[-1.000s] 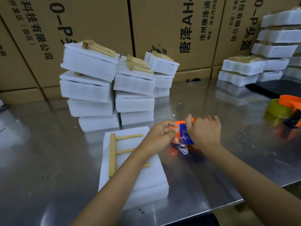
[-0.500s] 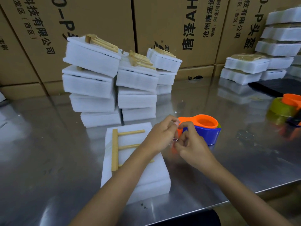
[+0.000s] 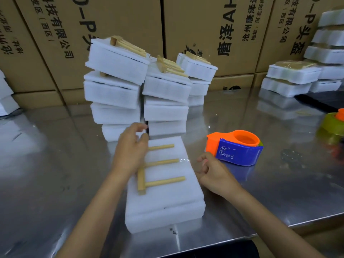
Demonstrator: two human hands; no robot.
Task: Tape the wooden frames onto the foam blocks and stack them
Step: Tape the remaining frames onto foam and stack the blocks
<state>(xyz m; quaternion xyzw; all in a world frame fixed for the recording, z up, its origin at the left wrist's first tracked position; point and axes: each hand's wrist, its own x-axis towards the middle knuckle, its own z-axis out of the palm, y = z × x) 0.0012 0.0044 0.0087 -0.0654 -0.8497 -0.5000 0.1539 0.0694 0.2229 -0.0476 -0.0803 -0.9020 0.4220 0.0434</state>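
A single head-worn camera looks forward and down, close over the steel table (image 3: 55, 164). Its wide angle reaches the cardboard boxes (image 3: 204, 25) behind. No second view shares the scene.

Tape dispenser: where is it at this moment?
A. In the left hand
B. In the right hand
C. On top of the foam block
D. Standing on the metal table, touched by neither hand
D: the tape dispenser stands on the metal table, apart from the right hand, while the left hand rests on the wooden frame.
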